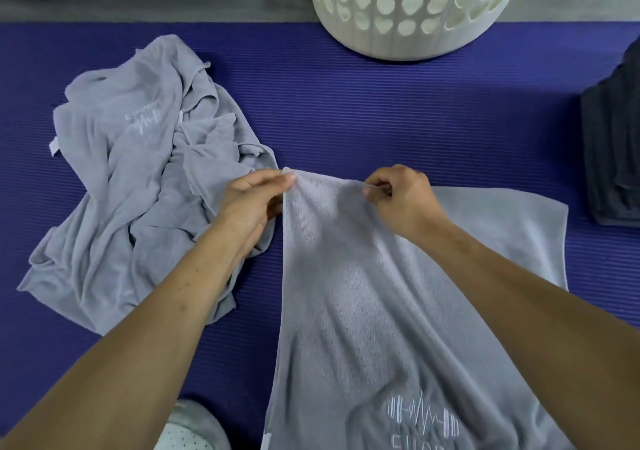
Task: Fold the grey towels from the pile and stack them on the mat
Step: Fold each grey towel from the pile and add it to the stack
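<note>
Two hands: your left hand (254, 200) and right hand (401, 198) each pinch the far edge of one grey towel (363, 311), the left at its corner, fingers and thumb closed on the cloth.
Held towel: it hangs from your fingers toward you, white embroidery near its lower end.
Flat towel (512, 231): just beyond and to the outside of your right hand, spread on the blue mat (381, 120).
Pile (138, 179): crumpled grey towels outside your left hand, touching it.
Dark folded stack (613, 152): well to the right.
Basket (412, 6): white, heart-holed, far beyond both hands.
</note>
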### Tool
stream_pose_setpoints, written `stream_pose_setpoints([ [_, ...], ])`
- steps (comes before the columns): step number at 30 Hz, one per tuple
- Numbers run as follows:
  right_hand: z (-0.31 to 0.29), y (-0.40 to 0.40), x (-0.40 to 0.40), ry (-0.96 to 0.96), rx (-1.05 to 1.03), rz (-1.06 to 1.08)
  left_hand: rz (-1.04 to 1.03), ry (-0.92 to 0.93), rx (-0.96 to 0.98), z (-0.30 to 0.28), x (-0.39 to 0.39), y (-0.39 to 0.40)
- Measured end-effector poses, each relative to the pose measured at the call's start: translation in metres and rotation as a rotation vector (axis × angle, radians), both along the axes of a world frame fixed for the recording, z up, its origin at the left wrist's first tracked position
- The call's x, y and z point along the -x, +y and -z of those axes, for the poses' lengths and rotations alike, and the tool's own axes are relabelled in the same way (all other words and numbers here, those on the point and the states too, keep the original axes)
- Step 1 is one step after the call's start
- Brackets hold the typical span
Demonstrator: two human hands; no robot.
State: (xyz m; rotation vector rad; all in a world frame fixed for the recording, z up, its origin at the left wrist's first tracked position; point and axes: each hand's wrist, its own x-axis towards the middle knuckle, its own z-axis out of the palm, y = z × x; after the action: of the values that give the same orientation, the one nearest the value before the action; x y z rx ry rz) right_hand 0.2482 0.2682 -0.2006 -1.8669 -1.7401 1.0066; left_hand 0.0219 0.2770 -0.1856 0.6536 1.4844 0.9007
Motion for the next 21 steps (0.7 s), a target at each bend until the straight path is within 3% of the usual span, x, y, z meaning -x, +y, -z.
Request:
stream_pose_setpoints([
  [5, -0.003, 0.001, -0.001, 0.032, -0.035, 0.019, -0.024, 0.083, -0.054, 0.001, 0.000, -0.003],
  [11, 0.001, 0.005, -0.005, 0.083, 0.051, 0.060, 0.084, -0.112, -0.027, -0.008, -0.006, 0.006],
  [21, -0.002, 0.008, -0.007, 0.099, 0.055, 0.064, 0.282, 0.210, -0.037, -0.008, 0.005, 0.014],
])
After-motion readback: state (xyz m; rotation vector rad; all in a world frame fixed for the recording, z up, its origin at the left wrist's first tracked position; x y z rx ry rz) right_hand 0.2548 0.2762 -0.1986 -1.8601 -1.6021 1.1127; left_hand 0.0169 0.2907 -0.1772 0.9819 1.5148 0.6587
